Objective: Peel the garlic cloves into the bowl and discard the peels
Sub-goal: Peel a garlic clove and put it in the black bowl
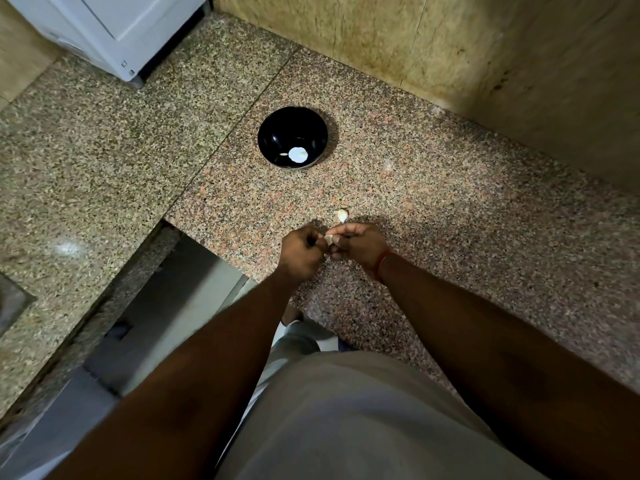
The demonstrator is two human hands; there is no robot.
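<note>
Head camera, single wide-angle view, looking steeply down.
Looks from above over both forearms; hands meet near frame centre above the granite counter (450, 209), the wall (485, 46) across the top, edges bowed by the lens.

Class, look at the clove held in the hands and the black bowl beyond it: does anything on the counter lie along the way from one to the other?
Only one loose garlic clove lies on the counter just beyond the hands, slightly right of a straight path from the held clove to the bowl. Nothing else visible intervenes.
</note>
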